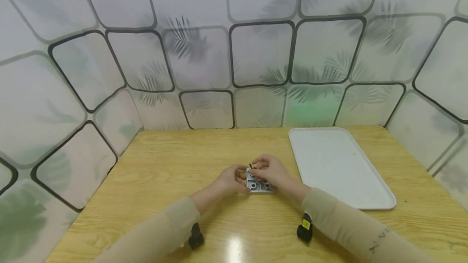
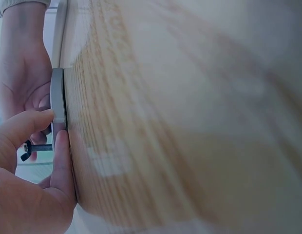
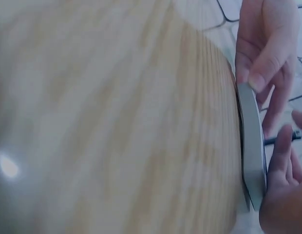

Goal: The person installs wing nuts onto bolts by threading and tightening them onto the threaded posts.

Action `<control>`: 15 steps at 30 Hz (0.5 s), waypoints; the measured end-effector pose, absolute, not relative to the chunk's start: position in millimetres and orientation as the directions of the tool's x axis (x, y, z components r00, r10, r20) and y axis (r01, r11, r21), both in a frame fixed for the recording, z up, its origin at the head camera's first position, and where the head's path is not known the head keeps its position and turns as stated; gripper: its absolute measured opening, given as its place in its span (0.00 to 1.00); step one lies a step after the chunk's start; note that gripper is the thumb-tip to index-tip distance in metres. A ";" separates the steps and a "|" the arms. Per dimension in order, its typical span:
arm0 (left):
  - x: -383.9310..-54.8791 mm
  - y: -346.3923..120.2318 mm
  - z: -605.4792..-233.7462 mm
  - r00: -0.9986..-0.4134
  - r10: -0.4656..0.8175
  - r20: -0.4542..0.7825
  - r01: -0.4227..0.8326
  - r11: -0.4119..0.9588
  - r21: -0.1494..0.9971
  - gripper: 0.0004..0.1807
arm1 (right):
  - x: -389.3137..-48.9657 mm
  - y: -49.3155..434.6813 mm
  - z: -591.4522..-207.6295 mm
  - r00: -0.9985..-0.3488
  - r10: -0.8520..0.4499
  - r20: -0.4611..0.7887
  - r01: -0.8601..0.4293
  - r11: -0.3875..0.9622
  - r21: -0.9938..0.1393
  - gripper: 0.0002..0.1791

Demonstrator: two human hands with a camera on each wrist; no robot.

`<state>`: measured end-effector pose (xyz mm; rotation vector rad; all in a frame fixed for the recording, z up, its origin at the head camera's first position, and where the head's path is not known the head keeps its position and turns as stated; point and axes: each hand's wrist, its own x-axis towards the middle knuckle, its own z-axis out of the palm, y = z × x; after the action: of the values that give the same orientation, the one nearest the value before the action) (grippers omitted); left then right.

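Observation:
A small silvery metal plate (image 1: pixel 261 189) with round holes and raised ribs lies flat on the wooden table. My left hand (image 1: pixel 231 180) grips its left side; in the left wrist view the thumb presses the upper edge and a finger lies along the table side. From the plate stands a dark threaded screw (image 2: pixel 41 147) with a wing-shaped head. My right hand (image 1: pixel 272 170) reaches over the plate from the right, thumb and forefinger curled round the screw from either side. How firmly they touch it is hard to tell.
A white rectangular tray (image 1: pixel 338 165) lies on the table (image 1: pixel 164 165) to the right of the plate. Patterned fabric walls (image 1: pixel 261 54) enclose the back and both sides. Each wrist bears a small black camera (image 1: pixel 196 236).

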<state>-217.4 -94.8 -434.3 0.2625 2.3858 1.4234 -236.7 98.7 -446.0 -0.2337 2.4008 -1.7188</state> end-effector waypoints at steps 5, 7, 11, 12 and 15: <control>-216.5 -94.2 -434.3 -0.925 0.322 -0.202 -0.024 0.481 0.876 0.44 | -242.3 107.1 -442.8 -0.928 -0.355 -0.109 0.061 0.143 -0.988 0.23; -215.8 -93.9 -433.9 -0.926 0.318 -0.205 -0.027 0.483 0.875 0.44 | -246.0 108.7 -443.2 -0.914 -0.381 -0.140 0.124 0.066 -0.990 0.25; -215.1 -93.8 -433.9 -0.924 0.320 -0.208 -0.028 0.485 0.874 0.44 | -249.8 110.5 -444.9 -0.898 -0.408 -0.165 0.166 0.033 -0.986 0.26; -215.2 -93.9 -434.0 -0.924 0.320 -0.208 -0.029 0.485 0.874 0.44 | -250.1 110.8 -445.2 -0.896 -0.414 -0.161 0.158 0.043 -0.987 0.26; -216.0 -93.8 -434.0 -0.924 0.321 -0.206 -0.027 0.484 0.875 0.44 | -249.3 111.4 -445.0 -0.897 -0.419 -0.140 0.115 0.083 -0.990 0.25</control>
<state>-216.0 -93.8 -434.0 0.2468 2.3915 1.4193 -249.3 111.4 -445.0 -0.2996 1.9808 -1.8689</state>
